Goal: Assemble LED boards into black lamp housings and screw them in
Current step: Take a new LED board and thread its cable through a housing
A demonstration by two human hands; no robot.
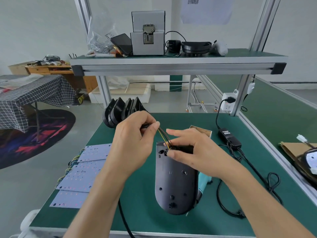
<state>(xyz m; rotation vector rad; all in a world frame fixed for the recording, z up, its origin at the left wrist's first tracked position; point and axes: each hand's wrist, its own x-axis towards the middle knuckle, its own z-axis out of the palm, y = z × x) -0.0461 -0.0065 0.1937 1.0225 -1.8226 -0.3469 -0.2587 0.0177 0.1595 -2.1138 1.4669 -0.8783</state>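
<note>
Green-matted workbench with aluminium frame, shelf across upper frame carrying a grey screw feeder.

Item 1: black lamp housing, centre frame, lying flat on the mat, rounded end toward lower edge. Judged rigid moulded shell, moderate weight, smooth and apt to slide on the mat; best steadied at the square upper end or by its side walls.

Item 2: wire bundle, yellow and dark strands, running from upper end of housing up to centre. Thin, limp, easily kinked; to be taken by the sheath, not the bare ends.

Item 3: LED boards, lower left, overlapping stack, pale thin panels with wired edges. Judged light, slightly flexible, fragile on the diode face; to be lifted by edges.

Item 4: spare housings, nested upright, left of centre at far edge of the mat.

Left hand: fingers curled, pinching the wire bundle at its upper part.

Right hand: thumb and fingers closed around housing's upper end where wires enter; index extended.

Teal screwdriver: partly hidden beside the housing, right.
</note>
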